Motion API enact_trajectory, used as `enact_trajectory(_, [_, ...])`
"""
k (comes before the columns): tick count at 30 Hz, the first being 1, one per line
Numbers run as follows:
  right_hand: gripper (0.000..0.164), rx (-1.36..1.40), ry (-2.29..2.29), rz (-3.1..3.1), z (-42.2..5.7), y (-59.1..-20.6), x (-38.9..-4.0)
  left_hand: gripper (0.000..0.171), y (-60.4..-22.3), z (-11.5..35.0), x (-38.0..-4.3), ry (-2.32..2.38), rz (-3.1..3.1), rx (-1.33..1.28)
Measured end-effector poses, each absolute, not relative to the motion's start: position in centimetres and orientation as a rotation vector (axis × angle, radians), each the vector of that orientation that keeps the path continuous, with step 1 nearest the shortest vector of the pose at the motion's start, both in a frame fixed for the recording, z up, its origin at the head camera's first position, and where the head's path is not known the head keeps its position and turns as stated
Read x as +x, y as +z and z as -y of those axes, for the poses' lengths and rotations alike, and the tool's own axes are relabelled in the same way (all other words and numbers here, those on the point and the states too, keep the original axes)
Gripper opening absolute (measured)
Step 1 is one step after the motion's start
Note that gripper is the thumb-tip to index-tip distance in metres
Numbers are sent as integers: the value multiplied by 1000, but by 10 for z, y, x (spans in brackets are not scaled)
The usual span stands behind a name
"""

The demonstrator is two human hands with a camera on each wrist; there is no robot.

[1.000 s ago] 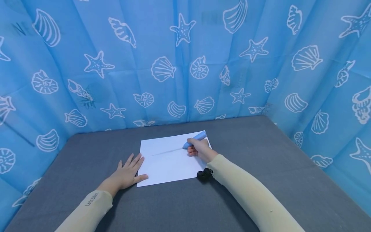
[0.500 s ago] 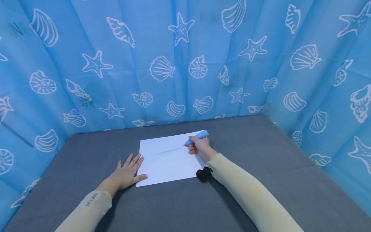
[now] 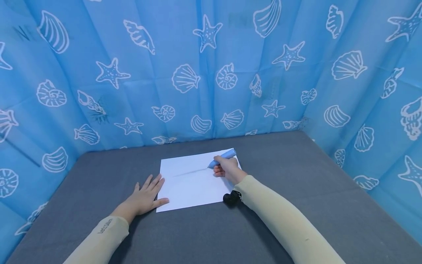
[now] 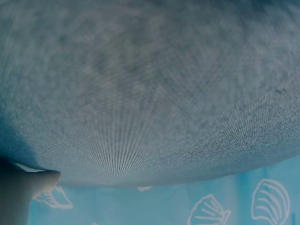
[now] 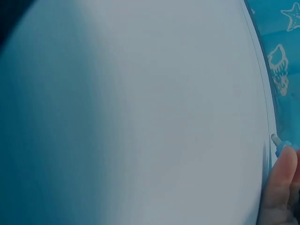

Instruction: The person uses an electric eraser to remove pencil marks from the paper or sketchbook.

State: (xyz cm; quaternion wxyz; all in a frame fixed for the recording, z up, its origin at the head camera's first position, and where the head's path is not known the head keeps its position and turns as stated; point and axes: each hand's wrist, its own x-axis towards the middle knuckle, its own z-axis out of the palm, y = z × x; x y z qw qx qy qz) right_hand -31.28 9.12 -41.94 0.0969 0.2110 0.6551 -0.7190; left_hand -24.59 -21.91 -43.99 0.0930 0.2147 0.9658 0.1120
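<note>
A white sheet of paper (image 3: 191, 190) lies on the grey-covered table. My left hand (image 3: 143, 198) rests flat at the paper's left edge, fingers spread; its thumb reaches onto the sheet. In the left wrist view only part of that hand (image 4: 23, 192) shows at the lower left. My right hand (image 3: 229, 170) holds a thick light-blue pen (image 3: 227, 154) over the paper's right part. The pen slants, with its pale tip down at the sheet; contact is hard to tell. From near the tip a thin grey streak (image 3: 189, 172) runs left, either a line or a shadow.
Grey cloth covers the table (image 3: 197, 234). Behind and to the sides hangs a blue curtain (image 3: 148, 73) printed with white shells and starfish. A black device (image 3: 232, 198) sits at my right wrist, over the paper's lower right corner.
Half a second ago the pen tip stood slightly up and right, apart from the streak. Now my right hand has brought it back down and left beside it. The left hand stays in place.
</note>
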Motion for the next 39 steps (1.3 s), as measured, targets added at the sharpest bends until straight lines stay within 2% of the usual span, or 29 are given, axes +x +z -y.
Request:
enact_trajectory(10, [24, 610, -2076, -1991, -88, -421, -314, 93, -442, 221, -248, 339, -2861, 639])
enact_trajectory(18, [24, 594, -2069, -2001, -87, -420, -314, 97, -459, 227, -257, 319, -2898, 633])
enact_trajectory(33, [28, 608, -2132, -1904, -91, -420, -316, 92, -438, 219, -245, 375, -2862, 656])
enact_trajectory(39, [24, 638, -2125, -1887, -91, -421, -318, 92, -439, 219, -247, 337, -2861, 641])
